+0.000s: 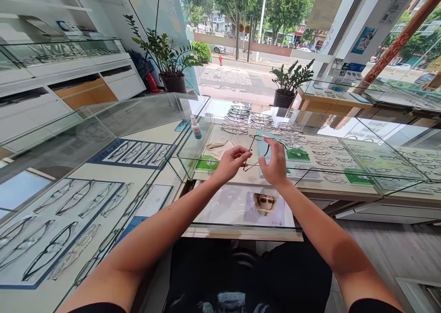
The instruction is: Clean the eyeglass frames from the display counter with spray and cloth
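Note:
Above the glass counter, my left hand [234, 162] pinches a thin dark pair of glasses [253, 165] by its frame. My right hand [274, 160] is raised at the other side of the glasses, its fingers apart and upright, close to a dark temple arm; whether it touches the arm is hard to tell. A beige cloth [219, 148] lies on the counter left of my hands, near a green packet [207, 163]. Behind the cloth stands a small white spray bottle [196, 128].
Rows of glasses [237, 115] fill the display behind my hands. More glasses lie on trays [136, 153] at the left. A leaflet [264, 208] lies near the counter's front edge. Potted plants [174, 65] stand by the window.

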The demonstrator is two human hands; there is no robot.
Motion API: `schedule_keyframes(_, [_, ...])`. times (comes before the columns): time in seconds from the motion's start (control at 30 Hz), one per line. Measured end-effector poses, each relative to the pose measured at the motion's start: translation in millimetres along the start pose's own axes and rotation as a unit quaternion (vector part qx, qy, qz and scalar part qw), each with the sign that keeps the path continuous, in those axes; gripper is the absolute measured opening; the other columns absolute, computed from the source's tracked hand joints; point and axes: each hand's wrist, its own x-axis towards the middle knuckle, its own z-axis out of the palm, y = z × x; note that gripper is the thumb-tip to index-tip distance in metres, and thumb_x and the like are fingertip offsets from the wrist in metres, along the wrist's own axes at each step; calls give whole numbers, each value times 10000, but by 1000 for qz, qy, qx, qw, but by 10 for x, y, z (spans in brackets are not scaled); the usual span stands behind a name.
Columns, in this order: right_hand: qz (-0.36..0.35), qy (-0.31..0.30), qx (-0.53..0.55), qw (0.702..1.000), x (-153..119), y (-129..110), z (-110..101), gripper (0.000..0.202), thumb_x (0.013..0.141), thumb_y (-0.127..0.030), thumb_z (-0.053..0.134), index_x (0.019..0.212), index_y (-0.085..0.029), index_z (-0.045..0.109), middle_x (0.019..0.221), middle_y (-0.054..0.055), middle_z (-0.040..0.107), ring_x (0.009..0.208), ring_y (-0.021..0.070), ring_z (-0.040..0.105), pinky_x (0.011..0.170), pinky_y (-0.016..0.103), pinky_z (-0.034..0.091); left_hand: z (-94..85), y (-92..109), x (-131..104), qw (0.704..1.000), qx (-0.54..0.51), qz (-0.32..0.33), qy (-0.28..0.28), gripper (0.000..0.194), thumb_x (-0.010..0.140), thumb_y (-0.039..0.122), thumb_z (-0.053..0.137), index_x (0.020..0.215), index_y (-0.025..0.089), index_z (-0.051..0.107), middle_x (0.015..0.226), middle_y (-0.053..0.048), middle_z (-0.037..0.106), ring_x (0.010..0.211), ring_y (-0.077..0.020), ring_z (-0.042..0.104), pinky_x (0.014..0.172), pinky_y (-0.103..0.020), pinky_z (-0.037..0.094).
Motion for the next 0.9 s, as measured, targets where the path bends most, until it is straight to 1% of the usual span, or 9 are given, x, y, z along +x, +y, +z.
schedule_keyframes(0.13, [26,-10,-10,1000,-3,12,-1,641,818,-36,561,1425,-238,584,1477,148,707,1422,379,601,1220,616,495,-67,62,40,998,-35,16,52,645,670,721,974,921,187,713,1011,-79,764,1058,-235,730,806,-357,688])
schedule_keyframes(0.23, [53,-43,-8,998,-10,8,14,628,799,-42,571,1400,-220,604,1459,161,710,1408,391,591,1225,620,475,-129,111,71,994,-55,37,91,638,684,712,970,942,197,697,1065,-81,768,1125,-253,737,839,-378,696])
schedule_keyframes(0.3, [59,-62,-3,996,-13,-14,15,602,802,-54,582,1380,-215,621,1449,165,713,1400,394,593,1226,620,465,-148,121,79,992,-57,45,100,638,683,713,972,942,198,696,1064,-81,768,1132,-255,739,843,-375,694])
schedule_keyframes(0.37, [56,-70,6,996,-14,-52,4,527,840,-89,604,1348,-220,645,1442,162,719,1390,393,604,1218,612,466,-142,109,75,993,-50,49,91,635,688,721,968,932,195,710,1044,-77,768,1098,-239,734,843,-363,690])
schedule_keyframes(0.47, [32,-83,33,995,-22,-126,-17,388,950,-224,652,1337,-227,667,1411,155,736,1358,388,628,1183,595,490,-101,64,50,996,-37,52,57,611,708,719,963,913,187,744,1053,-77,771,1007,-199,710,848,-359,689])
schedule_keyframes(0.6, [-7,-114,72,991,-55,-211,-1,402,1016,-373,693,1390,-229,656,1372,155,752,1278,381,660,1111,577,533,-38,7,-3,997,-31,70,19,552,745,672,963,867,173,763,1233,-112,757,1024,-208,704,839,-369,692])
schedule_keyframes(0.7, [-15,-121,95,988,-80,-244,31,343,1041,-387,686,1347,-234,661,1301,150,769,1194,366,677,1067,563,559,-11,-11,-39,997,-25,75,-8,510,756,626,975,854,168,774,1302,-135,744,1077,-240,711,851,-378,684])
schedule_keyframes(0.8, [-18,-129,123,984,-89,-252,47,233,1060,-352,660,1264,-239,668,1202,135,783,1131,346,690,1017,536,585,-4,-12,-55,997,-21,73,-27,492,770,617,969,870,173,784,1317,-149,741,1126,-277,721,876,-407,670])
schedule_keyframes(0.9, [-19,-128,133,983,-83,-245,44,184,1065,-344,656,1220,-246,674,1161,124,786,1110,339,697,1007,531,592,-9,2,-62,996,2,79,-30,466,791,608,954,900,183,799,1327,-160,745,1241,-329,709,952,-442,645])
